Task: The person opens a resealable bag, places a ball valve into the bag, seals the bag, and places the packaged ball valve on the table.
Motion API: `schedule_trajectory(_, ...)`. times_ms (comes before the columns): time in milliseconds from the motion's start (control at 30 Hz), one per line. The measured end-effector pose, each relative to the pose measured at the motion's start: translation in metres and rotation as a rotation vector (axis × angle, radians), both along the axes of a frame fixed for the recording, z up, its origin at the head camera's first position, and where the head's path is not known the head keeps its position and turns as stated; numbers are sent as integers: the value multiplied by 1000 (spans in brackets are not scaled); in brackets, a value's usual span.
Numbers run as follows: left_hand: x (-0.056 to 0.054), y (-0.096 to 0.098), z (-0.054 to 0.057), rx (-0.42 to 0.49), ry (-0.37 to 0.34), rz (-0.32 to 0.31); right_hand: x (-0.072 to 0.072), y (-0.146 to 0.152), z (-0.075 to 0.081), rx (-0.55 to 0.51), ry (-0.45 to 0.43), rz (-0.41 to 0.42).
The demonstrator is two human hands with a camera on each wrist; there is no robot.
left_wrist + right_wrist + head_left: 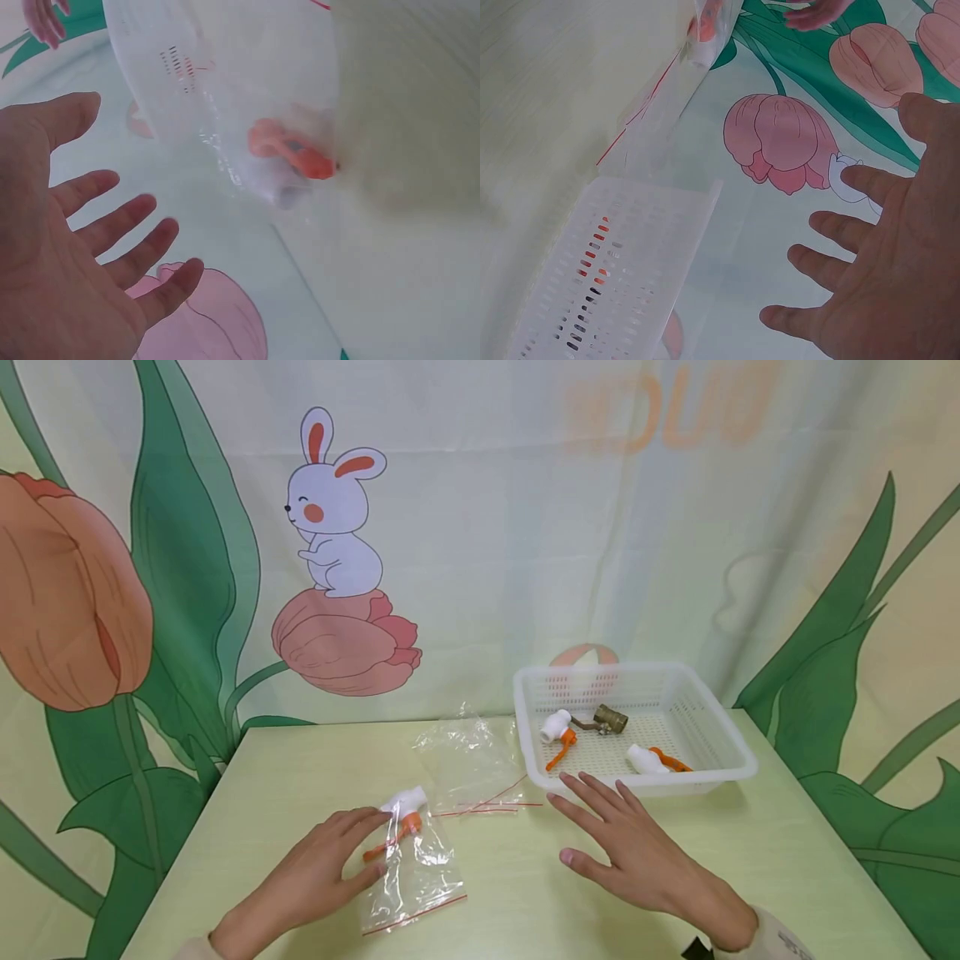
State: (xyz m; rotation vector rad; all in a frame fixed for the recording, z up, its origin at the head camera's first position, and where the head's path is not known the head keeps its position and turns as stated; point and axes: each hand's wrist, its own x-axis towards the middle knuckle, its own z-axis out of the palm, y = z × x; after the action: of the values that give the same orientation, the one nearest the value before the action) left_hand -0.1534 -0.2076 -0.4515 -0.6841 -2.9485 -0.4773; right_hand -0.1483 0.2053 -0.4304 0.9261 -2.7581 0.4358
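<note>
In the head view, a clear zip bag (423,881) with a red seal line lies on the table, holding a white plastic ball valve (406,799) with an orange lever. My left hand (318,860) is just left of that bag, fingers apart and slightly bent; the left wrist view shows nothing in its palm. In front of the basket hovers my right hand (637,852), fingers spread and holding nothing. The white perforated basket (720,768) contains two more white valves with orange levers, one at left (557,727) and one at right (647,760), plus a brass-coloured valve (611,719).
Flat clear bags (472,760) with red seal lines lie left of the basket, partly overlapping. A printed curtain (480,527) with a rabbit and tulips hangs behind the pale table (247,810).
</note>
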Motion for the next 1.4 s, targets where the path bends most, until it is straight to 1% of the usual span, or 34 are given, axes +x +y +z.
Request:
schedule_trajectory(33, 1, 1, 2, -4, 21, -3, 0, 0, 0, -1, 1, 0)
schedule_trajectory(100, 1, 3, 6, -4, 41, -8, 0, 0, 0, -2, -1, 1)
schedule_trajectory(233, -2, 12, 14, 14, 51, -26, 0, 0, 0, -1, -8, -3)
schedule_trajectory(367, -9, 26, 19, 17, 62, -65, -1, 0, 0, 7, -13, -5)
schedule_trajectory(567, -20, 45, 22, -7, 136, -142, -2, -3, -1, 32, -1, 5)
schedule_trajectory(667, -26, 53, 24, -11, 145, -159, -1, -3, -2, 34, 6, 4)
schedule_trajectory(767, -33, 62, 26, -22, 126, -169, -1, -4, -3, 29, 6, 5)
schedule_trajectory(933, -46, 75, 27, -28, 61, -180, 0, -6, -3, 21, 15, 12)
schedule_trajectory(1133, -66, 89, 29, -16, 2, -155, -1, -6, -3, 25, 4, 10)
schedule_trajectory(1233, -76, 96, 25, -33, -22, -150, -1, -6, -3, 27, -1, 11)
schedule_trajectory(1400, -90, 107, 16, -71, -51, -170, -2, -7, -5, 30, -2, 17)
